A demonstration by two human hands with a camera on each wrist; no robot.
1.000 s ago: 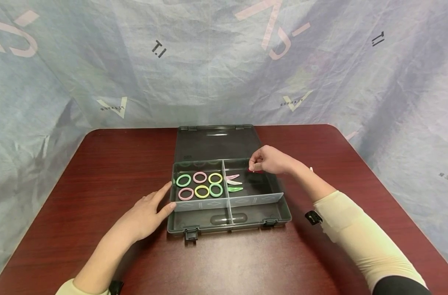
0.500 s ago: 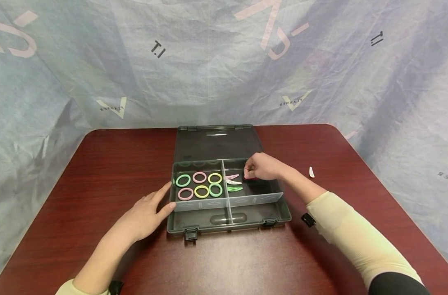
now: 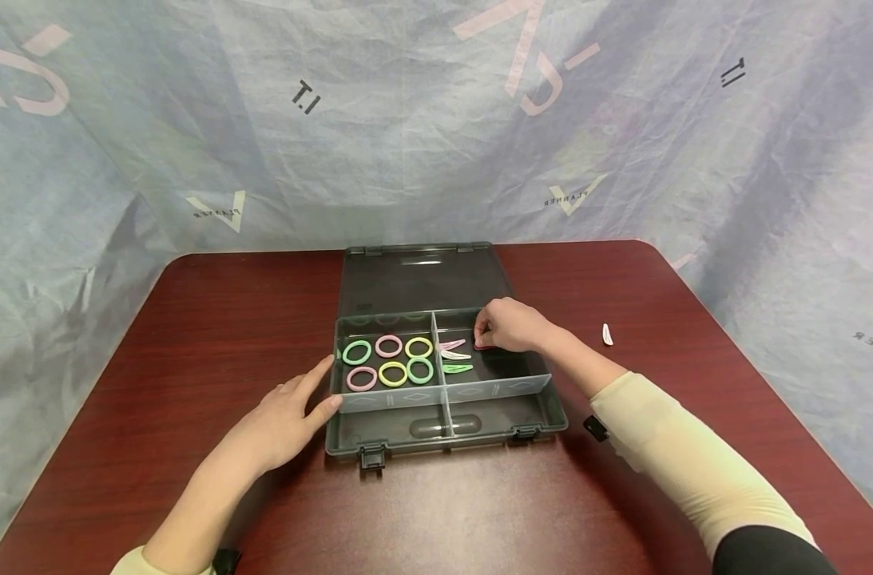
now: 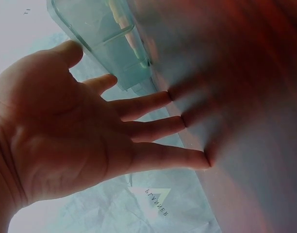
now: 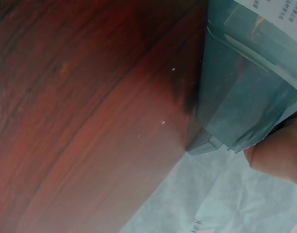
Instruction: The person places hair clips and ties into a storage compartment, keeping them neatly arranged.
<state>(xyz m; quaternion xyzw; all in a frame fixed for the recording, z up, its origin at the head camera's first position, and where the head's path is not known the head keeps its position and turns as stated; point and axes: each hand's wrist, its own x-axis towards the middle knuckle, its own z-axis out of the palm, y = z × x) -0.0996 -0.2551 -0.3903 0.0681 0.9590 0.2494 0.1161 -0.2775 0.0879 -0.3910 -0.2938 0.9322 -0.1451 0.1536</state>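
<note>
A dark, see-through divided box (image 3: 407,449) lies on the table with its lid folded back. My right hand (image 3: 511,325) reaches into its back right compartment, thumb and fingertips pinching a small red hair clip (image 3: 483,346) close over the compartment floor. To the left of that clip lie a pink hair clip (image 3: 454,345), a white hair clip (image 3: 456,356) and a green hair clip (image 3: 458,369). My left hand (image 3: 281,423) rests its thumb and index finger against the box's left side. In the left wrist view, its fingers (image 4: 153,125) are spread and nearly straight, tips on the tabletop.
Several pastel hair ties, among them a yellow one (image 3: 382,374), fill the back left compartment in two rows. A second white hair clip (image 3: 607,335) lies on the table, right of the box. Behind the table (image 3: 228,319) hangs a printed cloth (image 3: 407,144).
My right hand has moved slightly left and lower into the compartment, bringing the red hair clip nearer the others. The loose white clip has come into full view. My left hand stays put.
</note>
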